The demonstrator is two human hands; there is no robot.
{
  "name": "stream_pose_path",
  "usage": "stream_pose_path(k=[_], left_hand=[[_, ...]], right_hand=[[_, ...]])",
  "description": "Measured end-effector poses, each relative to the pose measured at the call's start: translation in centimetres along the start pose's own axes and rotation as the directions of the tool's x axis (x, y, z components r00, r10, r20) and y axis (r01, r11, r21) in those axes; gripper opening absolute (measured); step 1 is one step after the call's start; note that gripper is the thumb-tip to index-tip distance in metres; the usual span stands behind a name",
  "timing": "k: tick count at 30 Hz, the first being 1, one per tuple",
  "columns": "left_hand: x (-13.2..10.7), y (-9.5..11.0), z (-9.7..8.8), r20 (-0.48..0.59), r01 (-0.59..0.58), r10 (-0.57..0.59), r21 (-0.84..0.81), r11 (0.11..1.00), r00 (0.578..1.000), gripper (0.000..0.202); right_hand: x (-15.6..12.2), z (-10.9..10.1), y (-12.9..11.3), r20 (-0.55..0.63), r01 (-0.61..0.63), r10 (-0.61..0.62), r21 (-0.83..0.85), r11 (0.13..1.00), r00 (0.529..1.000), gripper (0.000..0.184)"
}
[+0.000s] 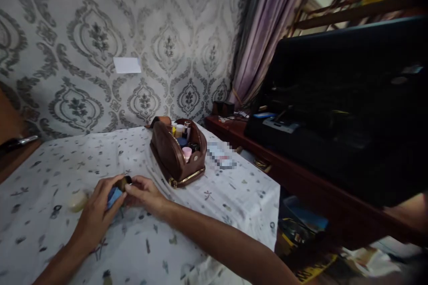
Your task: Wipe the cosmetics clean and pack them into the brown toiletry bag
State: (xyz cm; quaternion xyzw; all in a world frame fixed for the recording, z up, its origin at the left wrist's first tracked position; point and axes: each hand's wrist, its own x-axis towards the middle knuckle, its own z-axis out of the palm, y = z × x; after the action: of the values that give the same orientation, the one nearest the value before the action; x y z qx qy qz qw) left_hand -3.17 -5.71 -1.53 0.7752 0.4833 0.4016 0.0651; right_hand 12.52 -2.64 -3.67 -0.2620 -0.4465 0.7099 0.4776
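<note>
Left hand (96, 207): its grip is closed around the small blue bottle (114, 197), low over the tabletop.
Right hand (145, 193): its fingertips pinch the brown cap (125, 182) on top of the bottle. The grip is tight and small.
Small blue bottle: it sits between the two hands, just above the cloth (200, 196). It is blurry, so I cannot tell if the cap is on tight or loose.
Slip: the bottle is little and only fingertips hold the cap. A hard twist could make the cap pop out and roll away.
Spill: if the bottle tips while the cap is loose, what is inside could run onto the white cloth and leave a stain.
Pale round thing (77, 200): it lies on the cloth just beside the left hand. A bump from that hand could knock it and send it rolling.
Brown bag (174, 156): it stands open, near the right hand and a bit farther back. Small bottles (182, 136) stand inside. A quick swing of the right arm could hit the bag and tip them out.
Cloth edge (272, 207): it hangs over the right side. Anything that rolls that way could drop into the dark mess on the floor (301, 227) and be hard to find.
Dark screen (351, 98): it stands well apart on the red-brown shelf (240, 136). I see no danger there.
</note>
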Motion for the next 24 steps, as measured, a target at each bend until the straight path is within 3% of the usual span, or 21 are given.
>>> stream_pose_path(k=[5,11,14,17,20,24], left_hand=[[0.3,-0.6,0.5,-0.021,0.029,-0.029,-0.008,1.000,0.999,0.038],[2.2,0.6,-0.1,0.029,0.243,-0.242,-0.024,0.970,0.970,0.046],[3.3,1.1,0.3,0.001,0.348,-0.349,-0.070,0.935,0.937,0.049],[3.6,0.8,1.6,-0.036,0.290,-0.303,-0.202,0.935,0.952,0.051],[3.0,0.0,2.8,0.057,0.228,-0.221,-0.243,0.943,0.974,0.051],[2.2,-0.6,2.8,0.135,0.277,-0.245,-0.326,0.904,0.960,0.047]], right_hand=[[0.5,-1.1,0.1,-0.119,-0.004,0.028,0.196,0.981,0.992,0.068],[1.3,-2.5,-0.6,-0.162,-0.016,0.050,0.204,0.979,0.986,0.076],[1.4,-2.4,-0.3,-0.208,0.015,-0.001,0.068,0.998,0.978,0.070],[1.4,-2.3,0.2,-0.143,0.051,-0.068,-0.120,0.991,0.987,0.062],[1.5,-2.6,0.6,-0.101,0.091,-0.120,-0.259,0.962,0.988,0.056],[1.5,-3.1,0.8,-0.074,0.128,-0.171,-0.401,0.907,0.983,0.050]])
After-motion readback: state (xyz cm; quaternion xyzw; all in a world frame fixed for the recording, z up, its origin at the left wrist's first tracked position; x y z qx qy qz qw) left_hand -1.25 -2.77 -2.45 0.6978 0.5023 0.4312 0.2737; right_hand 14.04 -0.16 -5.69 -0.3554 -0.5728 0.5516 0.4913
